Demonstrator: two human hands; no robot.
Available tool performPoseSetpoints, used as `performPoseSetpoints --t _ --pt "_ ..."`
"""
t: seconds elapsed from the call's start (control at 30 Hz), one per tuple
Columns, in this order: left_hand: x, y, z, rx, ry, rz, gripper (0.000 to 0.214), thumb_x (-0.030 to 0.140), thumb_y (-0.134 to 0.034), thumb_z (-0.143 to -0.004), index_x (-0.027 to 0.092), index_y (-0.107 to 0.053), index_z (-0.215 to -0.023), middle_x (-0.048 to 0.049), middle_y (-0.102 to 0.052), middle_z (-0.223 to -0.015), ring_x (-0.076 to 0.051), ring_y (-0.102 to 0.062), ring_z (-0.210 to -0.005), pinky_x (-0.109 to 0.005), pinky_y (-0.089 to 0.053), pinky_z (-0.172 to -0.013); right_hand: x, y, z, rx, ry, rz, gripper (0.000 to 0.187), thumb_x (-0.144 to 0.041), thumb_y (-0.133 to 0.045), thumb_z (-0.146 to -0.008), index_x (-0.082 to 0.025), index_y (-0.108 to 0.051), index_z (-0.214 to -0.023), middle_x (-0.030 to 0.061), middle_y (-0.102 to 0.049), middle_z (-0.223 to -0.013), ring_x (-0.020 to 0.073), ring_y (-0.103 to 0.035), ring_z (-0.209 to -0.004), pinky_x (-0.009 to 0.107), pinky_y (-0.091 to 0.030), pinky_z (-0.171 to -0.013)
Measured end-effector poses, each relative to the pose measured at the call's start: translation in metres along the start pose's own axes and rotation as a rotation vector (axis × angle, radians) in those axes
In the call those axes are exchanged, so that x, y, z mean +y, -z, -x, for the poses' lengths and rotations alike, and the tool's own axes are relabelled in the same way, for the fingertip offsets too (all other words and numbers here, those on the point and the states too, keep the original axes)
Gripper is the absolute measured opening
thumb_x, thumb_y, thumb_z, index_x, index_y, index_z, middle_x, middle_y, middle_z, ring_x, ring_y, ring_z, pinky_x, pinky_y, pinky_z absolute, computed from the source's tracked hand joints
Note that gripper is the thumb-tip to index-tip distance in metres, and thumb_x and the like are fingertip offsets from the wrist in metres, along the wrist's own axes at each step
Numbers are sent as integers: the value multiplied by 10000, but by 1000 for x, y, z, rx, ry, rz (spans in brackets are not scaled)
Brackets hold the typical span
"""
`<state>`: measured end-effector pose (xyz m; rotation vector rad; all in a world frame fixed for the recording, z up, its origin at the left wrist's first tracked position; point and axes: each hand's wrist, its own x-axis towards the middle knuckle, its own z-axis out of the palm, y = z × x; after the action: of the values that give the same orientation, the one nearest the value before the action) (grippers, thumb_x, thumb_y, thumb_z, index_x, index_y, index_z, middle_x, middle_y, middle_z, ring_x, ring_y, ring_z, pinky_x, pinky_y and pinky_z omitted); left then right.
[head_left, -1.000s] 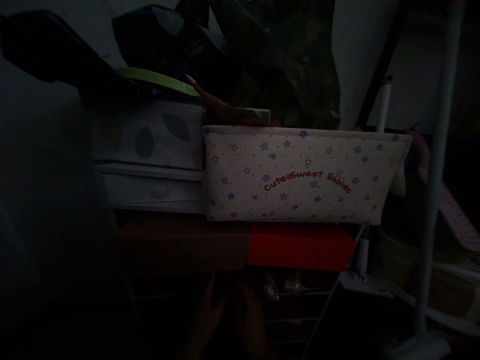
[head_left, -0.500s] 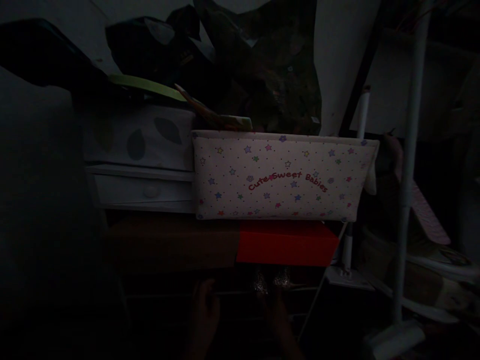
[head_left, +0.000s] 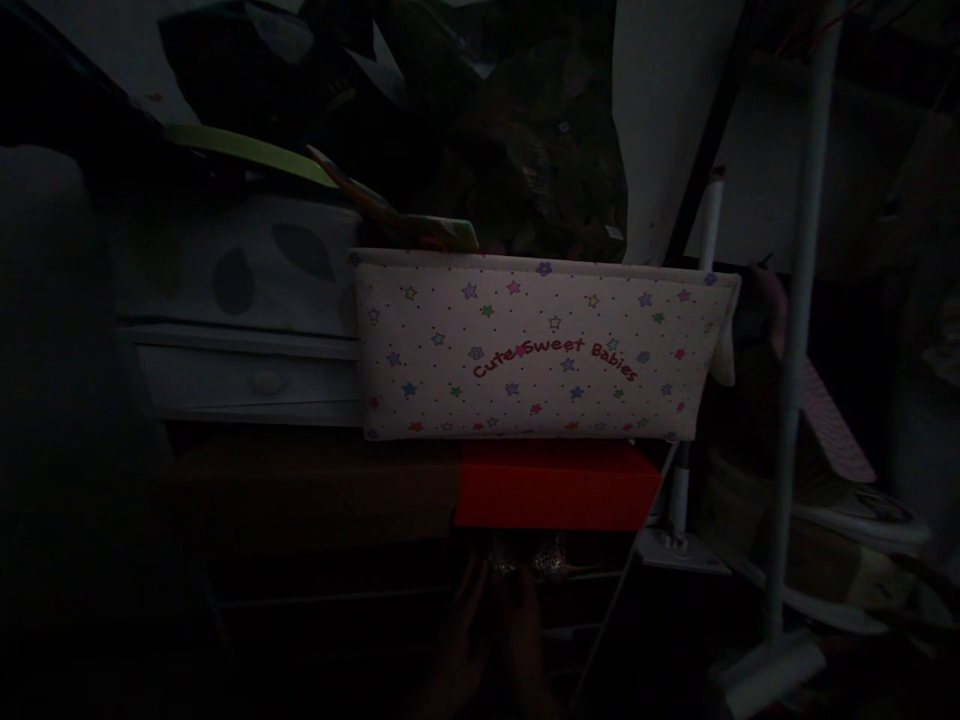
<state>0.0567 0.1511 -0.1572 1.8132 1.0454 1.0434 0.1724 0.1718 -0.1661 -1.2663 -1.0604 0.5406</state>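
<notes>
In the dim lower part of the view, a pair of glittery silvery shoes (head_left: 550, 556) sits on a dark rack with thin rails, under the red box (head_left: 559, 487). My left hand (head_left: 459, 640) reaches up beside the left shoe of the pair, its fingers stretched out and apart, with nothing visible in them. My right hand (head_left: 523, 625) is close by on the right, its fingertips in front of that same shoe. Darkness hides whether the right fingers touch or grip it.
A white star-print fabric bin (head_left: 540, 390) lettered "Cute Sweet Babies" rests above the red box. To its left is a white drawer unit (head_left: 315, 385) over a brown box (head_left: 315, 490). A pale pole (head_left: 793, 330) and several shoes stand on the right.
My left hand has moved right, toward the left glittery shoe, and my right hand has shifted left to the same shoe. The whole view has slid a little to the left.
</notes>
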Motion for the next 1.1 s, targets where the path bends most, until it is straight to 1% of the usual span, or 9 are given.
performPoseSetpoints --t 0.07,0.17,0.27,0.33,0.47,0.63,0.77,1.0,1.1 --pt "1 0 -2 25 -24 -7 752 41 -396 -729 179 -261 -1456 -97 -159 -1584 -187 -152 -1450 -425 -162 -1190 -3 -1 -3 12 -10 48 352 -444 -546 -803 -187 -622 -1031 80 -717 -898 228 -669 -818 317 -540 -725" --pt "1 2 -3 44 -36 -20 775 29 -405 -712 230 -281 -1451 -64 -203 -1578 -189 -177 -1445 -437 -155 -1192 -13 2 -9 15 52 160 261 -391 -531 -814 -207 -622 -976 83 -666 -939 223 -633 -873 336 -521 -803" --pt "5 3 -1 37 -40 -21 786 32 -410 -715 250 -262 -1456 -47 -202 -1579 -197 -176 -1445 -445 -164 -1191 -28 8 -14 -40 96 240 201 -354 -509 -834 -230 -613 -953 75 -592 -962 210 -610 -857 340 -520 -787" --pt "9 3 0 14 -46 -22 796 44 -425 -715 245 -239 -1463 -42 -179 -1585 -206 -148 -1451 -451 -152 -1193 -37 13 -16 -89 121 254 183 -331 -500 -841 -236 -608 -954 73 -557 -982 206 -602 -865 340 -520 -780" --pt "18 2 3 -43 -21 -52 820 54 -425 -706 187 -179 -1477 -72 -123 -1593 -207 -105 -1459 -456 -139 -1195 -47 19 -21 -139 167 254 207 -273 -478 -839 -227 -595 -1002 90 -512 -1055 218 -575 -964 379 -494 -867" --pt "26 0 3 -39 24 -28 804 57 -402 -704 100 -170 -1472 -114 -96 -1592 -210 -96 -1460 -428 -122 -1199 -44 14 -25 -155 185 256 246 -239 -454 -843 -221 -575 -1057 93 -497 -1064 219 -565 -970 411 -484 -891" --pt "22 -1 0 -1 51 13 779 93 -404 -731 46 -152 -1467 -154 -98 -1587 -214 -102 -1460 -424 -119 -1198 -40 8 -25 -149 177 244 312 -263 -444 -866 -226 -534 -1162 109 -501 -1124 226 -557 -1044 409 -481 -915" --pt "6 -3 -5 73 -14 41 691 190 -400 -834 150 -159 -1480 -123 -85 -1597 -216 -91 -1462 -446 -139 -1193 -36 -4 -18 -143 163 213 422 -279 -401 -882 -151 -477 -1276 174 -502 -1254 250 -515 -1173 428 -420 -1012" --pt "-1 -5 -5 84 -25 53 663 219 -395 -858 187 -169 -1481 -105 -101 -1598 -218 -98 -1461 -443 -130 -1193 -34 -9 -16 -126 120 198 409 -301 -407 -879 -137 -531 -1233 175 -550 -1229 261 -525 -1166 448 -393 -1040"
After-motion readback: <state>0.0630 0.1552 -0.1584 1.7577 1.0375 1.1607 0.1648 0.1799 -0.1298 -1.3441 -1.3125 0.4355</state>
